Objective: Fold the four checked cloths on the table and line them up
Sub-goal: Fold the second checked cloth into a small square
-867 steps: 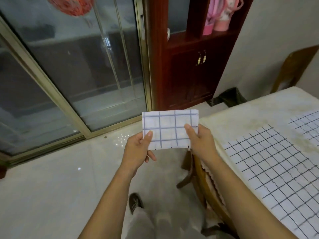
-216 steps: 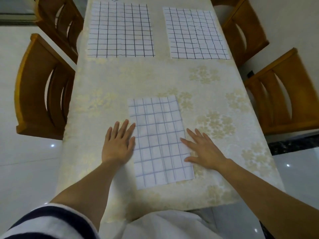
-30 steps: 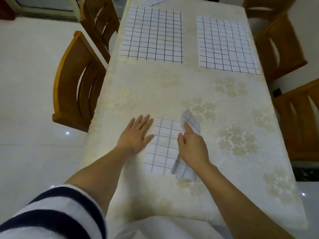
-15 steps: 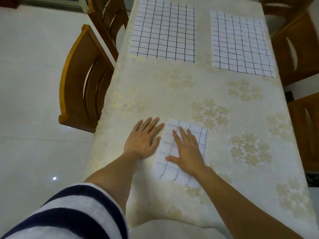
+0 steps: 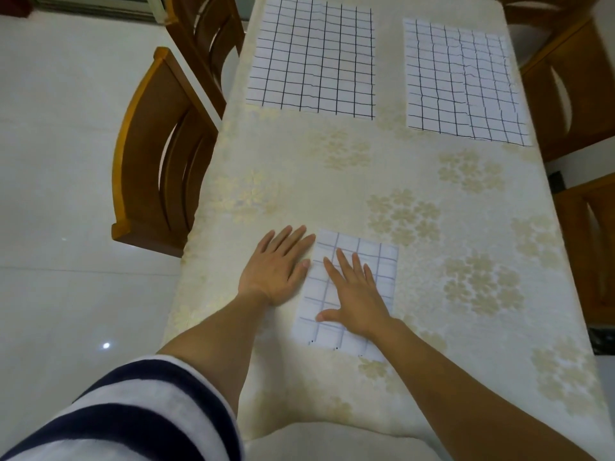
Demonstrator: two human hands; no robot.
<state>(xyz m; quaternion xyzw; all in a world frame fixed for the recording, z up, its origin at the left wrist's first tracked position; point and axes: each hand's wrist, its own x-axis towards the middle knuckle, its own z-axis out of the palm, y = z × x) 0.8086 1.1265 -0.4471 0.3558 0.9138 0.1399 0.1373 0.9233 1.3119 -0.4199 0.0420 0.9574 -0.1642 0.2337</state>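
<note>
Near cloth [image 5: 382, 271] is now seen as a narrow folded rectangle at the near middle of the tabletop [image 5: 332, 181]. A second ago its right edge was pinched up by the right hand [image 5: 354, 294] and carried over to the left. That flap is now laid down and the fold is closed, so the cloth is narrower than seven seconds ago.

The right hand is laid flat on top of the cloth, fingers straight and slightly spread, palm pressed down; nothing is pinched. The left hand [image 5: 278, 264] is laid flat on the tabletop just beside the cloth's left edge, fingers straight and close together, with the thumb tip at that edge. It has hardly shifted over the last second.

Step judged: the crease is being smoothed. This cloth is likely close to done, though one more fold may be wanted to bring it to a smaller packet.

Far left cloth [image 5: 312, 58] and far right cloth [image 5: 462, 81] are left spread open, flat, well apart from the hands and unchanged. The fourth cloth cannot be made out clearly now. Task judged under halfway, with at least two cloths unfolded and no line-up started.

Chair [image 5: 156, 151] is stood at the left side.
</note>
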